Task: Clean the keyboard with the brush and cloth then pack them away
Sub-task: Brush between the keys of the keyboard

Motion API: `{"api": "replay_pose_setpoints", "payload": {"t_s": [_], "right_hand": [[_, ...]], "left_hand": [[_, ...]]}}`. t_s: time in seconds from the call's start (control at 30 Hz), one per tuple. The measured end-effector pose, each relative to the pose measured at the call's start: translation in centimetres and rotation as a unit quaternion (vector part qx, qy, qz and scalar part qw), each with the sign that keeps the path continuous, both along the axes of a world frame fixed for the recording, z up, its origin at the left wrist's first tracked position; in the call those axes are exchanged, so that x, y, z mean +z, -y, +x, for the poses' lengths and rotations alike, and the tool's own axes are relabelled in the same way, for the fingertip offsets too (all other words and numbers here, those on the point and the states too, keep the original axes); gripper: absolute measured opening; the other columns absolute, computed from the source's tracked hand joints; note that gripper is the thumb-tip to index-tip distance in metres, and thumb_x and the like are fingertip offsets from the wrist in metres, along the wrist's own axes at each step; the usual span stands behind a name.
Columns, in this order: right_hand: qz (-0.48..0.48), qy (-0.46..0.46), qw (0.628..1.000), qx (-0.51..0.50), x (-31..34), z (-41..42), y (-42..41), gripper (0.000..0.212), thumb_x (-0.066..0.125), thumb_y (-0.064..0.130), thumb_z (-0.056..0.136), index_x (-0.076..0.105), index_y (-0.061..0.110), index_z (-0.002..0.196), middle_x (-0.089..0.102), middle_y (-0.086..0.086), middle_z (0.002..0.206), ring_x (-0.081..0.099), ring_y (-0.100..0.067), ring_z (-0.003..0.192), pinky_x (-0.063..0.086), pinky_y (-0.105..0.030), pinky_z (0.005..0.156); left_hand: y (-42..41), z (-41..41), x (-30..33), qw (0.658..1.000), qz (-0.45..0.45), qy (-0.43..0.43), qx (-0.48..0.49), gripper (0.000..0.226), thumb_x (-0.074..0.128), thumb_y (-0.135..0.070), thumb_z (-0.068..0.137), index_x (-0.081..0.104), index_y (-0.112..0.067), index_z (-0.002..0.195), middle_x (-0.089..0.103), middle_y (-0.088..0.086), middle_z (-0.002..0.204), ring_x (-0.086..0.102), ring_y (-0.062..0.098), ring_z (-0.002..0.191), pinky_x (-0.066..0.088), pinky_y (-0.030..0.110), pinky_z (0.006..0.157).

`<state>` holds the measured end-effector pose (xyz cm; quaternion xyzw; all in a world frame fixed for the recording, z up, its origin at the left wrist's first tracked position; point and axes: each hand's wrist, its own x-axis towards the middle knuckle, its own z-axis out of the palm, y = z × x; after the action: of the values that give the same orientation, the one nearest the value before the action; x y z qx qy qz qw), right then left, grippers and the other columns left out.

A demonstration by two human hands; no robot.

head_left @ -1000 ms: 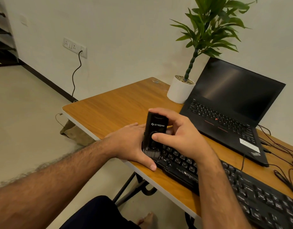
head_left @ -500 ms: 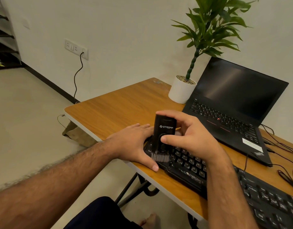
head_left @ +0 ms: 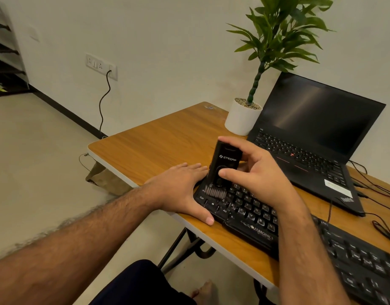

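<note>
Right hand (head_left: 258,172) grips brush (head_left: 223,168) on keyboard (head_left: 251,216) — left hand (head_left: 178,192) flat, steadying; pot (head_left: 241,119) holds plant (head_left: 275,36).

A wooden table (head_left: 158,139) stands against a plain white wall (head_left: 167,40) on a pale floor (head_left: 35,150).

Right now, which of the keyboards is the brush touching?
The Zebronics keyboard at the table's near edge: the brush bristles rest on its left keys. The laptop's keyboard and the other black keyboard are untouched.
</note>
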<state>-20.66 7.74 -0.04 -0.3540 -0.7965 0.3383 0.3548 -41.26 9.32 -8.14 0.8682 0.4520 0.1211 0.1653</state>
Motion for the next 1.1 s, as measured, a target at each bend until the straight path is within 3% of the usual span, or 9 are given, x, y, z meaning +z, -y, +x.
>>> {"api": "replay_pose_setpoints", "payload": {"t_s": [0.17, 0.33, 0.47, 0.6, 0.73, 0.8, 0.9, 0.97, 1.1], "right_hand": [[-0.103, 0.014, 0.991, 0.084, 0.2, 0.5, 0.0, 0.059, 0.075, -0.003, 0.080, 0.062, 0.029, 0.128, 0.065, 0.007, 0.118, 0.066, -0.019, 0.105, 0.058, -0.030, 0.079], [0.069, 0.022, 0.991, -0.111, 0.3, 1.0, -0.1, 0.062, 0.074, 0.012, 0.082, 0.054, 0.047, 0.129, 0.062, 0.017, 0.120, 0.062, -0.003, 0.106, 0.057, -0.025, 0.085], [0.111, -0.041, 0.979, -0.166, 0.3, 1.1, 0.0, 0.062, 0.073, 0.014, 0.084, 0.050, 0.045, 0.133, 0.060, 0.019, 0.116, 0.064, 0.000, 0.100, 0.055, -0.016, 0.078], [0.095, -0.017, 0.984, -0.150, -0.1, 0.6, -0.4, 0.060, 0.072, 0.013, 0.084, 0.052, 0.042, 0.133, 0.058, 0.026, 0.112, 0.061, 0.004, 0.102, 0.052, -0.013, 0.079], [0.097, 0.018, 0.988, -0.119, 1.4, 0.4, -1.0, 0.057, 0.073, 0.013, 0.082, 0.054, 0.039, 0.129, 0.061, 0.017, 0.114, 0.062, -0.003, 0.104, 0.054, -0.019, 0.083], [0.062, -0.001, 0.994, -0.091, 2.2, 0.7, -1.2, 0.056, 0.074, 0.011, 0.081, 0.056, 0.036, 0.126, 0.062, 0.011, 0.113, 0.064, -0.009, 0.102, 0.058, -0.027, 0.079], [0.054, 0.016, 0.996, -0.063, 2.0, 0.8, -0.6, 0.057, 0.076, 0.010, 0.080, 0.057, 0.036, 0.127, 0.063, 0.016, 0.114, 0.063, -0.003, 0.103, 0.056, -0.020, 0.080], [0.052, 0.017, 0.997, -0.059, 1.1, 1.1, 0.0, 0.057, 0.076, 0.010, 0.079, 0.058, 0.035, 0.127, 0.063, 0.017, 0.116, 0.063, -0.001, 0.103, 0.054, -0.017, 0.080], [0.017, 0.004, 0.999, -0.040, -0.5, 2.4, 0.4, 0.057, 0.077, 0.009, 0.079, 0.057, 0.037, 0.124, 0.062, 0.016, 0.115, 0.070, -0.006, 0.089, 0.058, -0.026, 0.075]], "left_hand": [[0.1, 0.0, 0.0, 1.000, -0.002, 0.010, 0.000, 0.123, 0.062, -0.092, 0.056, 0.024, -0.032, 0.156, 0.026, -0.011, 0.163, 0.021, 0.009, 0.149, 0.011, 0.043, 0.125], [1.0, 0.4, 1.4, 0.999, -0.030, -0.010, 0.004, 0.123, 0.074, -0.077, 0.063, 0.016, -0.024, 0.157, 0.023, -0.006, 0.163, 0.015, 0.011, 0.151, 0.002, 0.036, 0.125], [0.6, 1.2, 1.8, 0.997, -0.073, 0.000, 0.002, 0.146, 0.075, -0.085, 0.049, 0.000, -0.025, 0.160, 0.017, -0.009, 0.165, 0.017, 0.010, 0.149, 0.006, 0.042, 0.126], [0.6, 1.6, 0.7, 0.999, -0.037, 0.017, 0.010, 0.140, 0.063, -0.092, 0.049, 0.008, -0.025, 0.159, 0.025, -0.011, 0.163, 0.021, 0.005, 0.148, 0.002, 0.039, 0.126], [0.2, 1.3, 0.3, 0.999, -0.027, 0.020, 0.016, 0.136, 0.059, -0.097, 0.047, 0.019, -0.027, 0.156, 0.032, -0.012, 0.159, 0.027, 0.005, 0.145, 0.006, 0.039, 0.126], [0.4, 1.5, 0.6, 0.999, -0.027, 0.028, 0.016, 0.127, 0.064, -0.092, 0.051, 0.023, -0.029, 0.154, 0.034, -0.015, 0.156, 0.030, 0.003, 0.142, 0.007, 0.039, 0.126], [0.6, 1.8, 1.1, 0.999, -0.024, 0.047, 0.011, 0.103, 0.072, -0.079, 0.063, 0.031, -0.034, 0.147, 0.042, -0.020, 0.146, 0.035, -0.003, 0.131, 0.008, 0.037, 0.125], [0.6, 1.8, 1.0, 0.998, -0.022, 0.050, 0.008, 0.104, 0.067, -0.082, 0.064, 0.029, -0.036, 0.148, 0.042, -0.021, 0.148, 0.036, -0.002, 0.134, 0.010, 0.039, 0.124], [0.0, 2.1, 0.2, 0.999, -0.027, 0.027, 0.005, 0.119, 0.055, -0.093, 0.060, 0.019, -0.034, 0.156, 0.036, -0.017, 0.156, 0.031, 0.001, 0.143, 0.011, 0.042, 0.125]]}}
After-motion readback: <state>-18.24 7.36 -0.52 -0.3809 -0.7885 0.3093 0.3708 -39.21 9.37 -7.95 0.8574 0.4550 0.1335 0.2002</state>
